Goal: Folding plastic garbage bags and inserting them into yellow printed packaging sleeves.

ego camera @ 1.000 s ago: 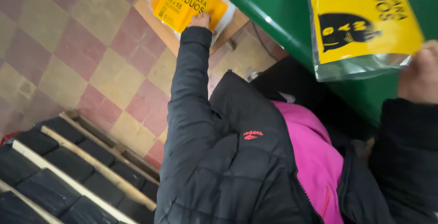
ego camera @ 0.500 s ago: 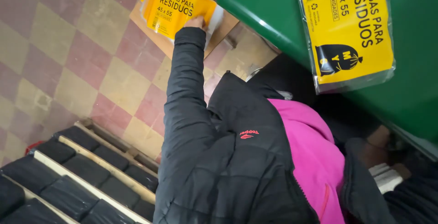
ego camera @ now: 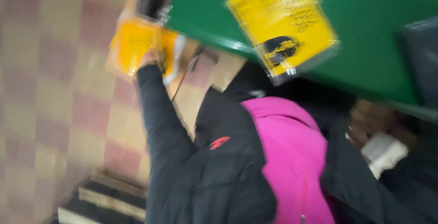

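While the left hand (ego camera: pixel 150 58) grips a yellow plastic-wrapped flat packet (ego camera: pixel 137 46) at upper left, a second yellow packet (ego camera: pixel 283 23) lies on the green tabletop (ego camera: pixel 378 46), upper right; right hand unseen.

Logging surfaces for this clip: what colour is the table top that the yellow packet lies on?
Green. The table under the yellow packet shows plainly in the head view, though blurred.

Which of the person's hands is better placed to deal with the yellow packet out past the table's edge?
Left, probably. The left hand is stretched out at arm's length and touches the yellow packet, though blur hides the grip. The right hand is out of view.
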